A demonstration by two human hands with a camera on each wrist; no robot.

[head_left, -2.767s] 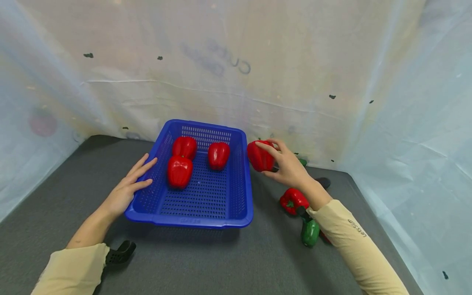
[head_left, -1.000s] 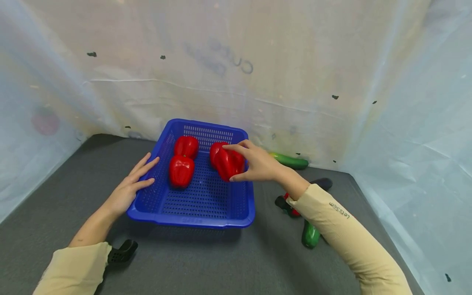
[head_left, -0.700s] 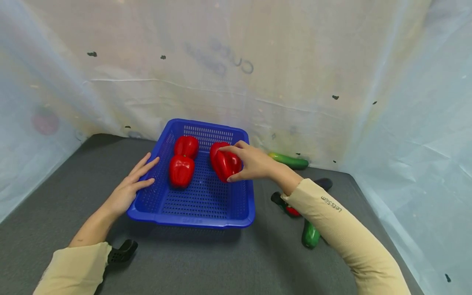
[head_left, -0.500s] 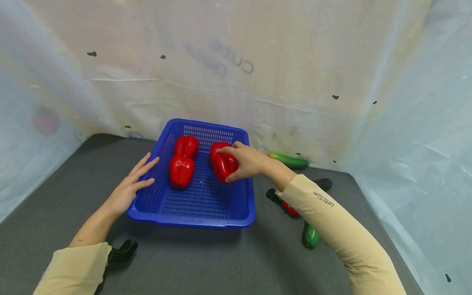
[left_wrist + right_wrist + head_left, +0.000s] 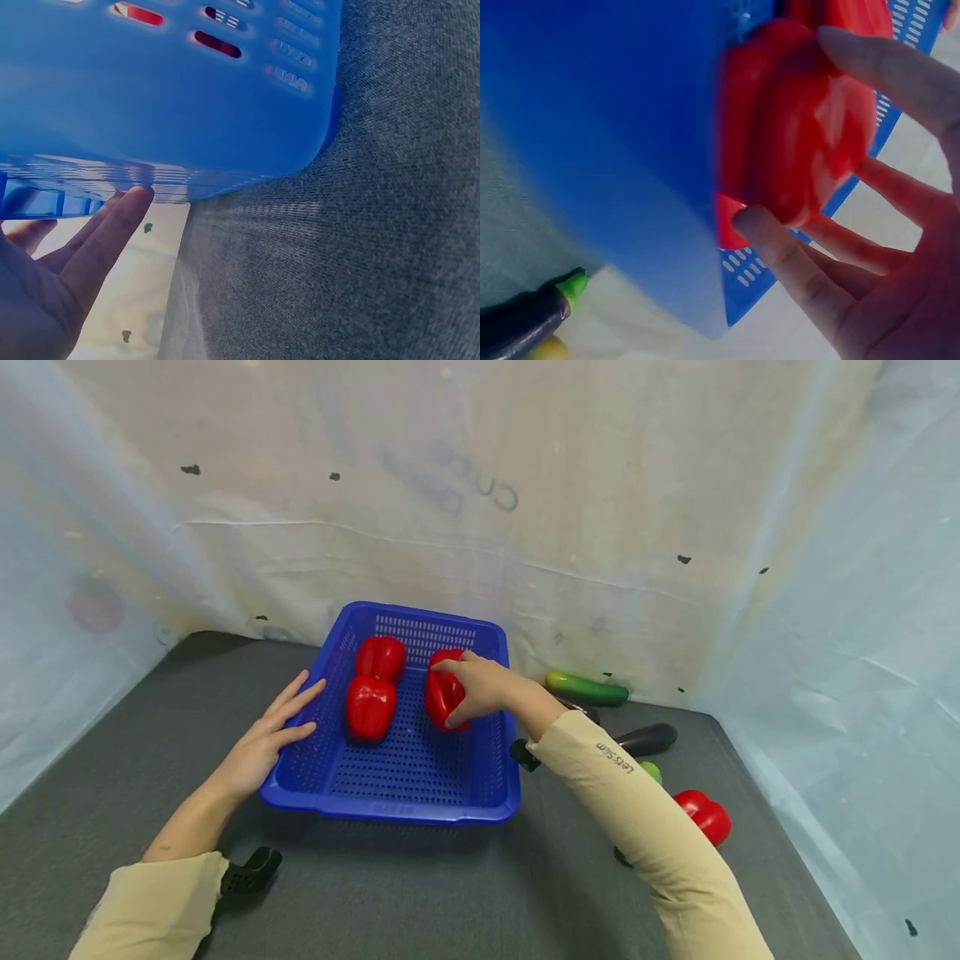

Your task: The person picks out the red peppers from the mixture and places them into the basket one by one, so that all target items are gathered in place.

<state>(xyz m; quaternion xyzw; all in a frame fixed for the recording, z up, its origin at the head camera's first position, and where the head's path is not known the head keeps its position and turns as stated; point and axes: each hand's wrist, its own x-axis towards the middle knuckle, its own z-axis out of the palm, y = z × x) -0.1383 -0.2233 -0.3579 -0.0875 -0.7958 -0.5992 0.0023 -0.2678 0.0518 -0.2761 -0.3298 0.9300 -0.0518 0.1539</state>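
over the last second, our right hand (image 5: 483, 685) has carried its red bell pepper (image 5: 810, 135) farther left and deeper inside the blue perforated plastic basket (image 5: 397, 812). thumb and fingers are curled around the pepper, gripping it from the right. it now largely covers the red bell pepper behind it (image 5: 444, 656); whether the two touch, or whether the held one bears on the basket floor, we cannot tell. two more red bell peppers, the far one (image 5: 381, 657) and the near one (image 5: 371, 708), lie unmoved along the basket's left side.

for the work in hand, we judge that this fourth pepper is all but placed, only the release not yet made. our left hand (image 5: 258, 747) has stayed at the basket's left rim, fingers straight and spread against it, probably steadying it.

as our right sleeve (image 5: 645, 810) swings left, it uncovers a red bell pepper on the table (image 5: 705, 818). an eggplant (image 5: 648, 739) and a yellow-tipped zucchini (image 5: 587, 688) also lie outside the basket.

as for writing, we read something like "letsslim" on that sleeve. the basket's front rim bears faint raised characters, and the wall sheet (image 5: 480, 443) shows blurred, letter-like marks; we can make out neither. we find no other label.
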